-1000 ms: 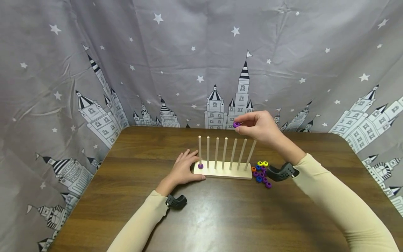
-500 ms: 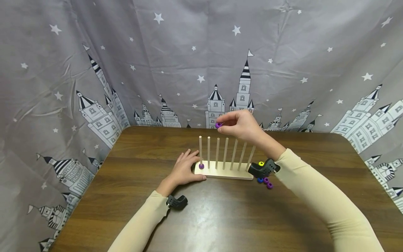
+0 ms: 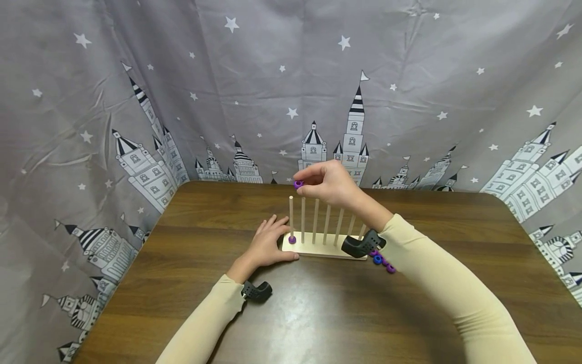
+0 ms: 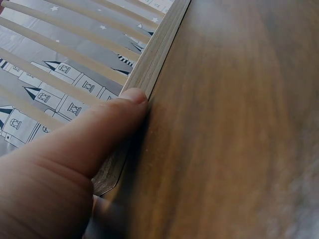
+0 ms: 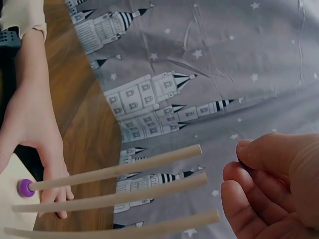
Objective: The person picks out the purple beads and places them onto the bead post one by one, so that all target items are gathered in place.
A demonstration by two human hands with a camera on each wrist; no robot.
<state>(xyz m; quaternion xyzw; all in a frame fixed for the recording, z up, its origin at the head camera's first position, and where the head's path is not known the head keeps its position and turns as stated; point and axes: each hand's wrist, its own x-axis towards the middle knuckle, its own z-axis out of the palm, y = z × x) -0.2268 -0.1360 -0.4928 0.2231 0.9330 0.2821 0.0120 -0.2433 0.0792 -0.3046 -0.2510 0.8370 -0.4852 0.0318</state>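
My right hand (image 3: 334, 183) pinches a purple ring bead (image 3: 298, 184) between thumb and fingertips, just above the top of the leftmost peg (image 3: 291, 212). In the right wrist view most of that bead hides behind the fingertips. The peg belongs to a pale wooden peg stand (image 3: 313, 247) with a row of upright pegs. Another purple bead (image 3: 292, 240) sits at the foot of the leftmost peg. My left hand (image 3: 264, 246) holds the stand's left end, its thumb (image 4: 114, 119) against the front edge and its fingers spread round the back corner.
Right of the stand lie several loose beads, among them a blue bead (image 3: 377, 259) and a purple bead (image 3: 391, 269), partly hidden by the right wrist camera (image 3: 361, 245). A grey castle-print curtain (image 3: 254, 91) hangs behind the brown wooden table (image 3: 318, 308).
My right hand has moved left over the pegs with the purple bead, from the right side of the stand to the leftmost peg. My left hand has stayed at the stand.
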